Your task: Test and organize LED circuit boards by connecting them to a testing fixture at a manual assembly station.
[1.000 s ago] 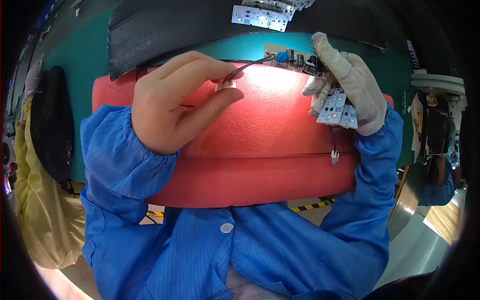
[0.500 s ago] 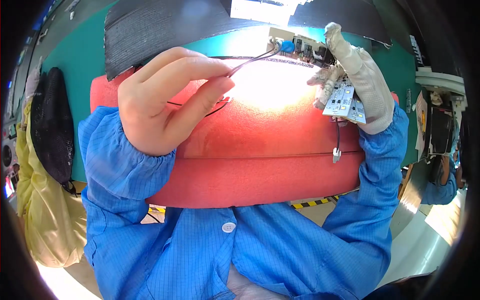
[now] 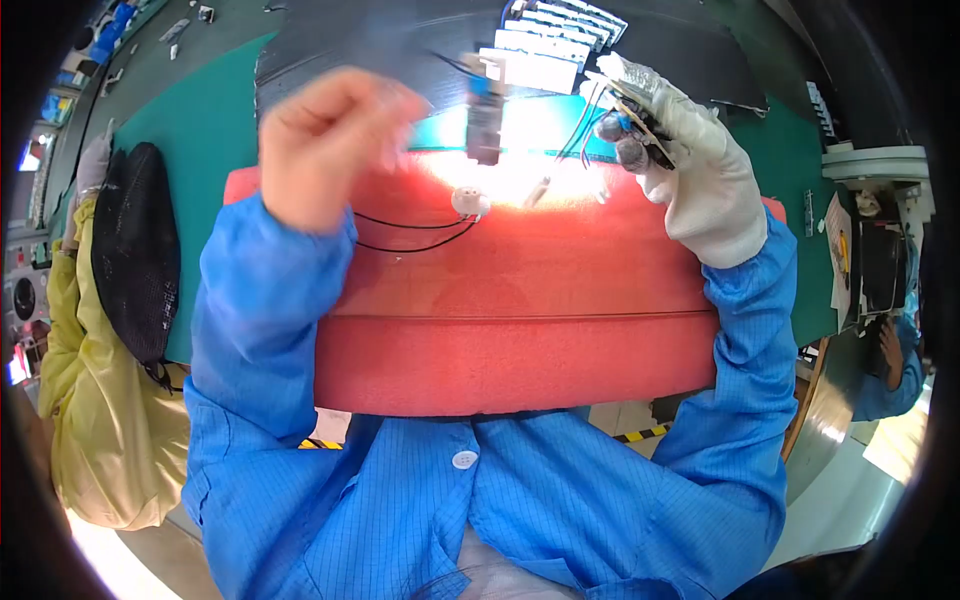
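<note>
From the head view, the red foam pad (image 3: 520,300) is the anchor: the bare left hand (image 3: 325,145) is raised and blurred above its far left corner, fingers curled loosely with nothing clearly in them, while the gloved right hand (image 3: 690,165) over the pad's far right edge has its fingers closed on a small wired part (image 3: 625,125). A blurred small circuit board (image 3: 485,115) hangs over the pad's far edge with black wires (image 3: 415,235) and a white connector (image 3: 468,200) lying on the pad below it, so this looks like wiring a board, and the next move likely needs the lead steadied. The pad's middle is open, but the row of boards (image 3: 560,40) crowds the desk (image 3: 200,130) beyond its far edge
</note>
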### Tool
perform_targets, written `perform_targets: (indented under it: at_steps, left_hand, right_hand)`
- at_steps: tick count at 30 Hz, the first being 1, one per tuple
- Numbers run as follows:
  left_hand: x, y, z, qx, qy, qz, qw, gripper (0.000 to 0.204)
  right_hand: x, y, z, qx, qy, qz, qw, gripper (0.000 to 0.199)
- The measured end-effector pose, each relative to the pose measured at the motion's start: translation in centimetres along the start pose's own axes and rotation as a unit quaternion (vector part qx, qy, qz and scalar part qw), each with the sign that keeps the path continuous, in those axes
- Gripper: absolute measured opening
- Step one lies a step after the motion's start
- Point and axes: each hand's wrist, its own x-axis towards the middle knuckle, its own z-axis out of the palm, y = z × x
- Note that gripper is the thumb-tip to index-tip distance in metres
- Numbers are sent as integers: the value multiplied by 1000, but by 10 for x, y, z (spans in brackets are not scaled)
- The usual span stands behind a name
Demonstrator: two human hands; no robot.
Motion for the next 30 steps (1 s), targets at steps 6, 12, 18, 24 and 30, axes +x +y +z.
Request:
perform_targets:
  at_steps: [6, 12, 18, 24, 30]
  left_hand:
    - [33, -2, -28, -130, 368, 16, 921, 33]
    - [-8, 1, 46, 54, -88, -82, 991, 24]
    - [-9, -11, 57, 92, -135, 14, 986, 20]
    - [-11, -6, 56, 61, -128, -4, 990, 19]
    - [-13, -1, 46, 132, -144, 98, 976, 18]
  right_hand:
    - [-2, -2, 20, -27, 11, -28, 999, 47]
    - [-10, -5, 41, -23, 44, -25, 998, 48]
    - [-11, 0, 29, -116, 4, -66, 991, 49]
    - [-10, 1, 43, -81, 17, -94, 992, 47]
    - [-9, -5, 36, -82, 55, -116, 988, 38]
